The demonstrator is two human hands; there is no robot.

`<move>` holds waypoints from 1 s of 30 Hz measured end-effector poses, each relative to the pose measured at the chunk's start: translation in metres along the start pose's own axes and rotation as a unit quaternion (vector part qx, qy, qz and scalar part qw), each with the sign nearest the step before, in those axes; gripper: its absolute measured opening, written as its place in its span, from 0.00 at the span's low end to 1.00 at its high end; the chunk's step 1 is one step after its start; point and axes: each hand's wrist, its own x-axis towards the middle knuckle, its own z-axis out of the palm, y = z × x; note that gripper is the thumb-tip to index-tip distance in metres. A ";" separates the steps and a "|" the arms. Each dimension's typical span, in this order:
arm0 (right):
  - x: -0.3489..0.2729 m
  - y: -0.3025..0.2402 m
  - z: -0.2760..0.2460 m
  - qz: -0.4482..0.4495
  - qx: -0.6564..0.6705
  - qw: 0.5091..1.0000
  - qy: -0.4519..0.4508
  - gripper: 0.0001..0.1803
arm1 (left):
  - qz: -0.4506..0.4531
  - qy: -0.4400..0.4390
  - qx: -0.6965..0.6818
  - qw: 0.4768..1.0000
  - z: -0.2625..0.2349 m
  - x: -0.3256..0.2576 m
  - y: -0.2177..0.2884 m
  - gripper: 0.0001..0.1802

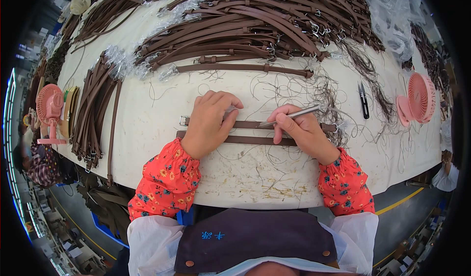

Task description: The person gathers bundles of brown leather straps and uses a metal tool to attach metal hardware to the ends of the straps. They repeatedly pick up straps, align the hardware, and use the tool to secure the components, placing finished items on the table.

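Partly hidden—perhaps stitching—strap point(255, 124) under hands point(210, 124)

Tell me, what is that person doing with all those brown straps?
A person at a white table presses the left hand flat on two brown straps. The right hand holds a thin silver tool, its tip against the upper strap. Heaps of brown straps lie behind, loose threads are scattered about, and small pink fans stand at the sides.

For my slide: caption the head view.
Left hand pins brown strap; right hand works it with metal tool.
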 end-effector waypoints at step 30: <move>-0.007 -0.003 -0.006 -0.109 0.086 0.985 0.100 0.18 | 0.099 -0.039 0.087 0.991 0.008 -0.006 0.009 0.07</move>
